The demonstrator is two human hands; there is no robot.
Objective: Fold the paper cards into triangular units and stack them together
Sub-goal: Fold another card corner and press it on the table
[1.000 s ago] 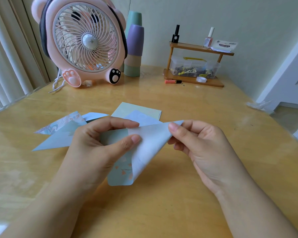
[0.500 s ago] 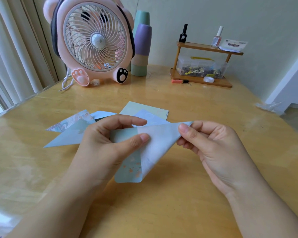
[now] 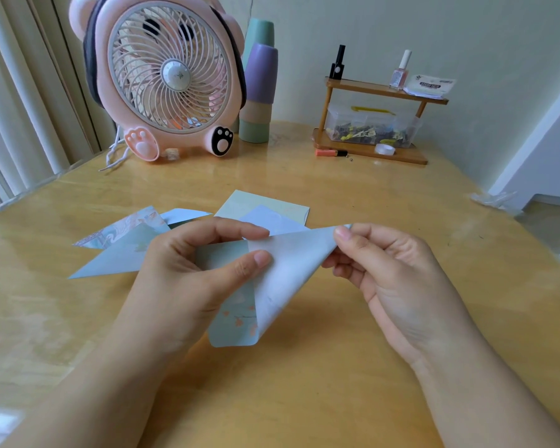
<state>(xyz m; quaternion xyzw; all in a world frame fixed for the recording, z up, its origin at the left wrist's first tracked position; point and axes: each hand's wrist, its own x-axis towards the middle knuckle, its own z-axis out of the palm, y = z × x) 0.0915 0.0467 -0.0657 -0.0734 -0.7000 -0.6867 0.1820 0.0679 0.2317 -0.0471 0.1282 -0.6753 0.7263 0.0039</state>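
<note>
Btwn both hands: pale-blue card [image 3: 285, 270], corner folded.

left hand [image 3: 188, 273] fingers curled pinching, right hand [image 3: 392, 273] pinching, forearms converging

Pale blue card [image 3: 282, 273], pink blossom print on its rounded lower end, held above the table, its upper part folded over diagonally so the plain white back shows. Behind it on the table: a light blue folded triangle [image 3: 117, 258], a marbled pink-blue piece [image 3: 123, 226] overlapping it, a pale green card [image 3: 265, 205] lying flat.
</note>
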